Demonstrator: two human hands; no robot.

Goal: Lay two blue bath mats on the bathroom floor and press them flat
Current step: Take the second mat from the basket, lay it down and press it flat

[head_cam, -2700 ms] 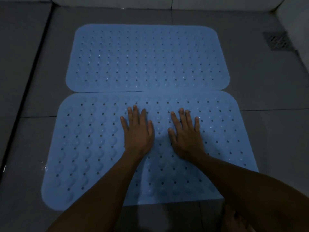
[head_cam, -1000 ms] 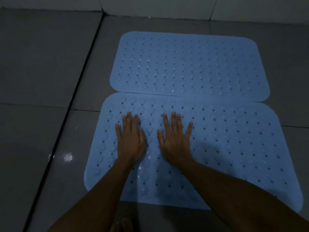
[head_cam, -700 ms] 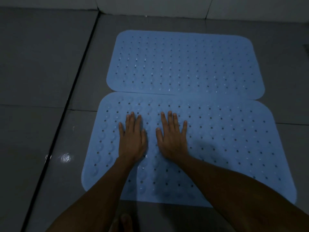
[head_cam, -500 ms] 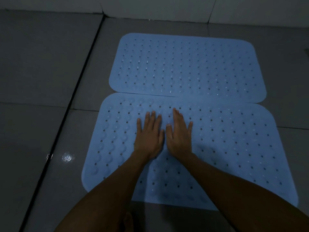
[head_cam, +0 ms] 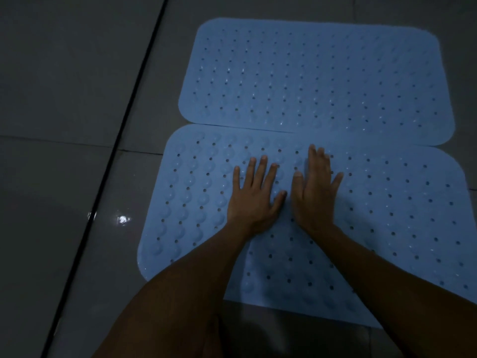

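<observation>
Since a moment earlier, both hands have been slid rightward along the near mat, toward its middle, and are now set side by side with only a narrow gap between them. The left hand [head_cam: 254,200] is laid palm down on the near mat [head_cam: 387,215], its fingers straight and slightly spread, nothing being gripped. The right hand [head_cam: 315,195] is likewise pressed flat on the same mat, fingers straight and held closer together, the little finger splayed outward; nothing is held by it either. The near mat is spread on the grey tiled floor [head_cam: 64,86], its far edge met by the near edge of the far mat [head_cam: 322,81], which appears to be overlapped slightly toward the right. The far mat is laid flat beyond it, untouched by either hand. Both mats are blue, dotted with holes and raised bumps. A dark grout line [head_cam: 124,125] is seen running along the floor to the left, well apart from the mats, with a small bright glint [head_cam: 123,219] beside it.
</observation>
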